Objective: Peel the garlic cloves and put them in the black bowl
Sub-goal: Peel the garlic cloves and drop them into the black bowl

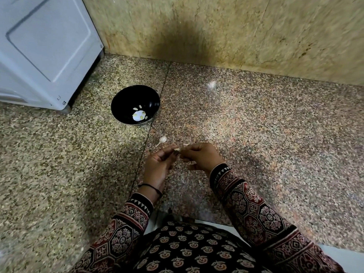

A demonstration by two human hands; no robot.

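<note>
A black bowl stands on the speckled floor ahead and to the left, with several pale peeled cloves at its bottom. My left hand and my right hand meet just above the floor and both pinch one small garlic clove between their fingertips. A thin strip of skin sticks out from the clove by my right fingers. One unpeeled clove with a short stalk lies on the floor between my hands and the bowl.
A white appliance stands at the far left beside the bowl. A yellowish stone wall with a dark stain runs along the back. My patterned lap fills the bottom of the view.
</note>
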